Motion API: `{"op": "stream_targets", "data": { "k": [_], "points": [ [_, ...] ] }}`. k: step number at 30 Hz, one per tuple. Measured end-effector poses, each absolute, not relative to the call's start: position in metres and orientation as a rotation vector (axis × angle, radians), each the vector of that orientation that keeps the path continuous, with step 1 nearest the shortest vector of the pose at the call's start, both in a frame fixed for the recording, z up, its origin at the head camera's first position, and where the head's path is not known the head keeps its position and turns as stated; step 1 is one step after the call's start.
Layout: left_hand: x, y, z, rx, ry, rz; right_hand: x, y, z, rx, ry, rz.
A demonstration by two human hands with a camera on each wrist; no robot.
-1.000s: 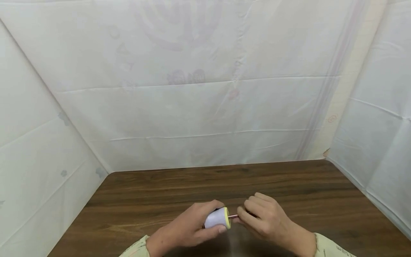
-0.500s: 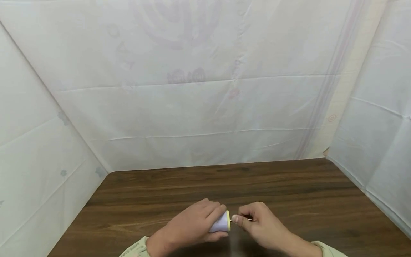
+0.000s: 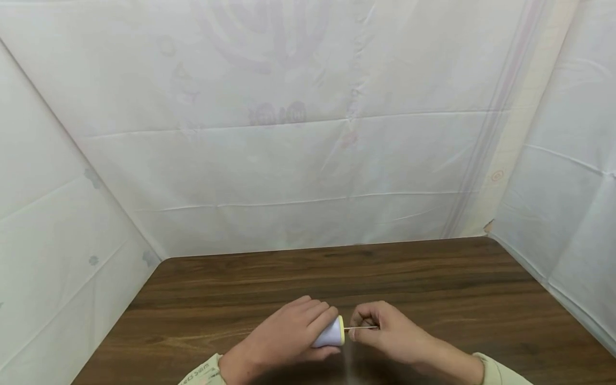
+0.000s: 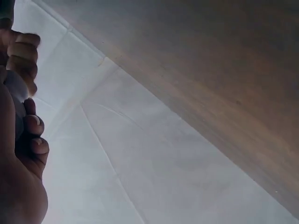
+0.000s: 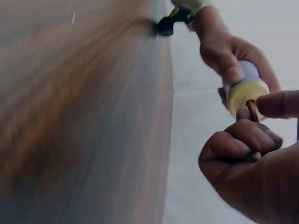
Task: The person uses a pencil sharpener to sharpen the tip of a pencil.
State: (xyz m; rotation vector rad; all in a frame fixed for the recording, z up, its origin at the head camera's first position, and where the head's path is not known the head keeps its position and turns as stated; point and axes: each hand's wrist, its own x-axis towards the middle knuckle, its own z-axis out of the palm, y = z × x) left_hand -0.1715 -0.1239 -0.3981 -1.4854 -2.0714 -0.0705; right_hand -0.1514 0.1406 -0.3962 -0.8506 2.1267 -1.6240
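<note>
**Thin rod at the yellow end of a lilac holder, over a dark wood worktop**

Head view: dark wood-grain worktop (image 3: 433,289), walled on three sides by creased white sheeting (image 3: 289,160). Near the front edge, left hand (image 3: 284,337) wrapped round a small lilac holder with a yellow end (image 3: 332,334), fingers curled over its top, thumb beneath. Just to the right, right hand (image 3: 390,334), fingers bent and closed on a thin rod (image 3: 362,327) lying level between the two hands, one end meeting the yellow face. Both hands low over the wood, close together; pale printed sleeves at the bottom edge.

Left wrist view: mostly white sheeting and a band of blurred worktop (image 4: 224,60). At the far left, curled fingers (image 4: 32,135) of the left hand clamped on a sliver of the pale holder (image 4: 16,86); little else of it showing.

Right wrist view: blurred wood grain on the left, white sheeting on the right. Left hand (image 5: 229,51) gripping the lilac holder (image 5: 245,86), yellow face turned toward the camera. Brown rod (image 5: 252,109) entering the centre of that face. Right hand (image 5: 247,163) in the foreground, fingers folded tight about the rod, fingertip (image 5: 278,103) laid alongside it near the yellow end.
</note>
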Motion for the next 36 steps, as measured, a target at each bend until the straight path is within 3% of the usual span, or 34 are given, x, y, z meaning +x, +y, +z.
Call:
{"op": "stream_targets", "data": {
  "k": [5, 12, 17, 22, 31, 36],
  "points": [
    [-0.172, -0.128, -0.398, -1.404, -2.216, -0.385, -0.159, 0.138, -0.4, -1.418, 2.524, -1.624],
    [-0.171, -0.127, -0.397, -1.46, -2.29, -1.293, -0.18, 0.133, -0.389, -2.781, 2.911, -1.087],
    [-0.168, -0.124, -0.398, -1.513, -2.358, -1.589, -0.182, 0.133, -0.379, -3.168, 2.917, -0.673],
    [-0.164, -0.123, -0.4, -1.556, -2.465, -1.487, -0.174, 0.132, -0.388, -2.948, 2.804, -0.907],
    [-0.159, -0.123, -0.393, -1.519, -2.216, -0.502, -0.153, 0.133, -0.407, -1.746, 2.536, -1.621],
    [-0.156, -0.118, -0.386, -1.489, -1.984, -0.037, -0.152, 0.141, -0.401, -1.037, 1.879, -1.749]
  ]
}}
